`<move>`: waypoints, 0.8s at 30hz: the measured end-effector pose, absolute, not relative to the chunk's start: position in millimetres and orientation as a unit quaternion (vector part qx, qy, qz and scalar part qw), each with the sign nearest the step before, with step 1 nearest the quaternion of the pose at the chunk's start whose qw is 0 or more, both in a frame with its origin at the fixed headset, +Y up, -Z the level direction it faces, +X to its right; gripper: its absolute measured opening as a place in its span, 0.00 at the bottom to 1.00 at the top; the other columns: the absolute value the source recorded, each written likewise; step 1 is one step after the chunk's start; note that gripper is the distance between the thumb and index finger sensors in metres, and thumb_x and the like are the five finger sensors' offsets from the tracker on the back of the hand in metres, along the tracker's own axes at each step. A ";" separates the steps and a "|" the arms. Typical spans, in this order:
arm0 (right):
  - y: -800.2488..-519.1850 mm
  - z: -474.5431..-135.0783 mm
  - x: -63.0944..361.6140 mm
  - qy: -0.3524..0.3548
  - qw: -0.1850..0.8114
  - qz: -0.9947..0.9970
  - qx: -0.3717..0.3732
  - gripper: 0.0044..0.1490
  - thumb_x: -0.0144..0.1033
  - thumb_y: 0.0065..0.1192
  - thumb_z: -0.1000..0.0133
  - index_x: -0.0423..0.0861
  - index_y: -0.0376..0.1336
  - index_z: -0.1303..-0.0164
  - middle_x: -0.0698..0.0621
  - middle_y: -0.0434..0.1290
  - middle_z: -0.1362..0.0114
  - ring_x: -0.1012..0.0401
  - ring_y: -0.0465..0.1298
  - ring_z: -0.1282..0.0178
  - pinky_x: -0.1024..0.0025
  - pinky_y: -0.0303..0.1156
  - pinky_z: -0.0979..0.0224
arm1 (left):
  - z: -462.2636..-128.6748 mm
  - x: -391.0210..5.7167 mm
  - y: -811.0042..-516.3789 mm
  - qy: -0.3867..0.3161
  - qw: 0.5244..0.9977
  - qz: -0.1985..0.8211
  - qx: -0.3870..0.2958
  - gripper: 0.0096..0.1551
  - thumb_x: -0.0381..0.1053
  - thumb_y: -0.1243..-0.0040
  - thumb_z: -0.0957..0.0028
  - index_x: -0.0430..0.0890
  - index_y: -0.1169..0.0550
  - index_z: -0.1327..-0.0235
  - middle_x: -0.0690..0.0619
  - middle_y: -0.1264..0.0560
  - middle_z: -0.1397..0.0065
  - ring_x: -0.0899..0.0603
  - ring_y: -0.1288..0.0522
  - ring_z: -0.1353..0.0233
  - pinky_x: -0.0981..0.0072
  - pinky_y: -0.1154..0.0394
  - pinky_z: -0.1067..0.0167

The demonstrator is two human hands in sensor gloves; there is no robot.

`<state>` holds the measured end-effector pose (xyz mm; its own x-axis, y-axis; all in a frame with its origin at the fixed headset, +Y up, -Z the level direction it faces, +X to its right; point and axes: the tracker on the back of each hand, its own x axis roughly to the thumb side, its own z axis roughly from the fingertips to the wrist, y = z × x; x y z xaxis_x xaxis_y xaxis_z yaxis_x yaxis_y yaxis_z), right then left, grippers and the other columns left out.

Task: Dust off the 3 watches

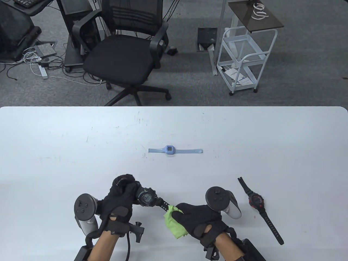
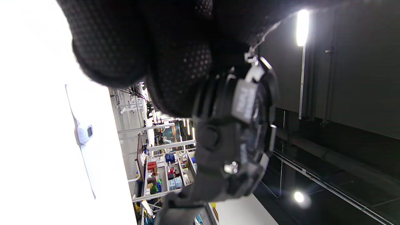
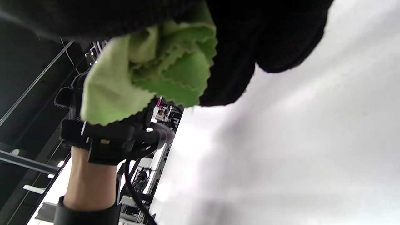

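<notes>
The left hand (image 1: 119, 201) holds a black watch (image 1: 146, 197) above the white table (image 1: 81, 141), nearer the person than the blue watch (image 1: 170, 150), which lies flat with its strap stretched out straight. The left fingers are curled round one end of the black watch's strap, and the watch face points up toward the table camera. In the left wrist view the gloved fingers (image 2: 175, 62) wrap close over the top of the watch case (image 2: 240, 125), with the strap hanging down past them.

The right hand (image 1: 199, 220) is just right of the black watch, its fingers closed on a green cloth (image 1: 174, 221) — the cloth is bunched in the grip, and its upper edge touches the free end of the black watch's strap. In the right wrist view the cloth (image 3: 140, 72) shows a zigzag-cut edge, folded up under the gloved fingers (image 3: 237, 62).

A third watch, black with red trim (image 1: 257, 201), lies on the table to the right of the right hand and well apart from the blue watch, its strap open and running slantwise — nothing touches it.

Beyond the far edge of the table from the blue watch stand a black office chair (image 1: 122, 54) and a white wire cart (image 1: 244, 57) on grey carpet.
</notes>
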<state>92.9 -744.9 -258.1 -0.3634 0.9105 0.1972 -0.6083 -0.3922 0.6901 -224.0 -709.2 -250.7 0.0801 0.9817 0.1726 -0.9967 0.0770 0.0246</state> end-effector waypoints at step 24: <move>-744.0 -258.5 94.3 0.268 0.480 0.782 0.292 0.31 0.57 0.56 0.29 0.43 0.67 0.31 0.56 0.81 0.46 0.62 0.84 0.48 0.50 0.75 0.35 | -250.5 -229.5 -707.2 -0.047 0.728 0.679 0.079 0.24 0.49 0.39 0.46 0.45 0.26 0.37 0.48 0.19 0.44 0.47 0.10 0.60 0.53 0.13 0.57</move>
<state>94.3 -744.0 -258.5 -0.3679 0.9081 0.2001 -0.5945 -0.3952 0.7003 -229.5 -707.2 -250.5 0.0729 0.9818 0.1751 -0.9966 0.0649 0.0510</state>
